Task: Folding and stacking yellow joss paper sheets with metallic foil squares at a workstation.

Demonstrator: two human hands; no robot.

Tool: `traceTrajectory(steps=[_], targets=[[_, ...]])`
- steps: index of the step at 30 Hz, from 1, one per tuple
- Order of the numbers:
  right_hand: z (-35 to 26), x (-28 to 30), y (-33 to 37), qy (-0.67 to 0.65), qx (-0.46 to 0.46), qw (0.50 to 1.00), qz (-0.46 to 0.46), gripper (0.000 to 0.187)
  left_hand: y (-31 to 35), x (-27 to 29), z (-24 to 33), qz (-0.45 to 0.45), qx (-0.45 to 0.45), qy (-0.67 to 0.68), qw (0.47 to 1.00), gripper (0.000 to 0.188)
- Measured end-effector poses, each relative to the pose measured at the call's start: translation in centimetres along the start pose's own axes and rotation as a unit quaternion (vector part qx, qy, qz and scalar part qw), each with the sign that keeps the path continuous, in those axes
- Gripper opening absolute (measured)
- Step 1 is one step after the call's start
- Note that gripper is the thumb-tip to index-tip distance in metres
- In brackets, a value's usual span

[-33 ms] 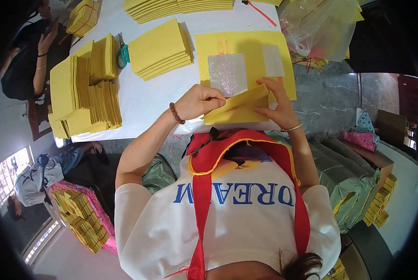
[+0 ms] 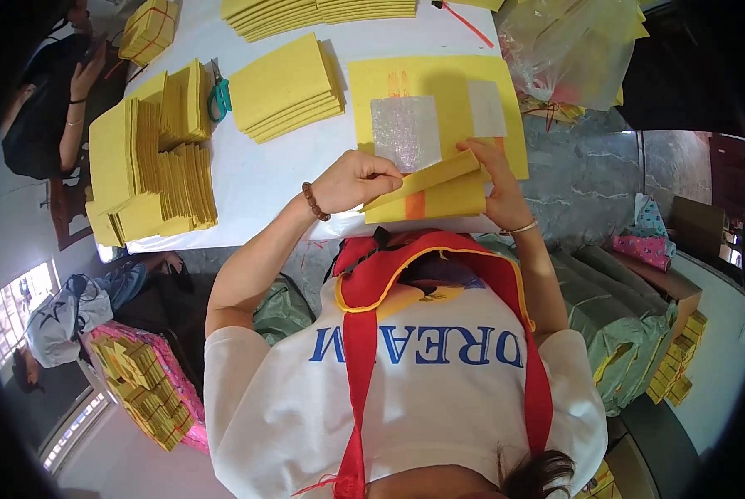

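At the table's near edge, a sheet of yellow paper (image 2: 460, 201) is partly folded, its upper part forming a slanting strip and an orange mark showing below. My left hand (image 2: 357, 180) pinches the sheet's left end between thumb and curled fingers. On the right end, my right hand (image 2: 502, 185) holds the sheet with its fingers at the upper corner; its thumb is mostly hidden. Beneath and beyond lies a larger yellow sheet (image 2: 447, 76), flat, with a shiny silver square (image 2: 404, 133) and a pale grey square (image 2: 487, 108) on it.
Stacks of folded yellow paper (image 2: 115, 150) stand at the left. Teal-handled scissors (image 2: 219, 100) lie beside another fanned stack (image 2: 281, 87). A clear plastic bag (image 2: 568, 50) hangs at the far right corner. Another person's arm (image 2: 71, 125) shows at far left. Green sacks (image 2: 614, 324) sit at right.
The folded strip's edge has shifted, uncovering the orange mark on the lower part. My right thumb has moved off the front of the paper. My left hand stays in place.
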State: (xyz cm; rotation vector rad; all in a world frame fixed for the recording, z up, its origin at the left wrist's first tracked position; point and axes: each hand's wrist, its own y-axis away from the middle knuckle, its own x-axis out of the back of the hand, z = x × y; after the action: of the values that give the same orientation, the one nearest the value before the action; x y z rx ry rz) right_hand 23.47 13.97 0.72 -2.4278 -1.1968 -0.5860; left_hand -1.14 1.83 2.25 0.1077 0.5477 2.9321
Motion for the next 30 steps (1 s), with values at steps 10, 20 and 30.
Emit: traceTrajectory(steps=[10,20,30], targets=[[0.9,-0.5,0.5,-0.023,-0.026,0.999,0.002,0.065,-0.2,0.5,0.0,-0.012,0.02,-0.022,0.999,0.018],[0.8,-0.7,0.5,-0.044,-0.053,0.998,-0.01,0.078,-0.6,0.3,0.0,0.021,-0.032,0.017,0.999,0.022],[1.4,0.0,0.4,-0.161,-0.113,0.98,0.012,0.049,-0.4,0.1,0.7,0.054,-0.04,0.002,0.998,0.022]])
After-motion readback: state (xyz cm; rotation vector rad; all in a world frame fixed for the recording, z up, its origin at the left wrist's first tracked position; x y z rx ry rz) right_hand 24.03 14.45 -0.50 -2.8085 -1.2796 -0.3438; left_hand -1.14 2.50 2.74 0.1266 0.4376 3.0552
